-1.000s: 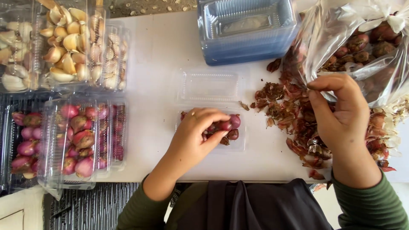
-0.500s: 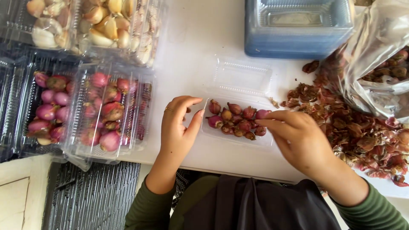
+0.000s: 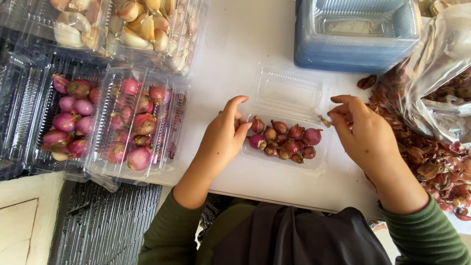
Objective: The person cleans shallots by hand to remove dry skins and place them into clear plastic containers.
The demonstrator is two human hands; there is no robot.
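Both hands, left [image 3: 223, 140] and right [image 3: 365, 135], flank a clear tray [image 3: 314, 164] of shallots [image 3: 287, 141].

1. Stack of empty clear clamshell trays [image 3: 357, 34], bluish, at the far edge of the white bench [image 3: 245, 44].
2. Closed packs of red shallots [image 3: 110, 122], far left, side by side.
3. Packs of garlic cloves [image 3: 127, 22] behind those.
4. Clear plastic bag [image 3: 441, 93], far right, holds unpeeled shallots.
5. Heap of dry reddish skins [image 3: 431, 162] beside and under the bag.
6. Black ribbed crate [image 3: 105, 221], lower left, below the bench edge.
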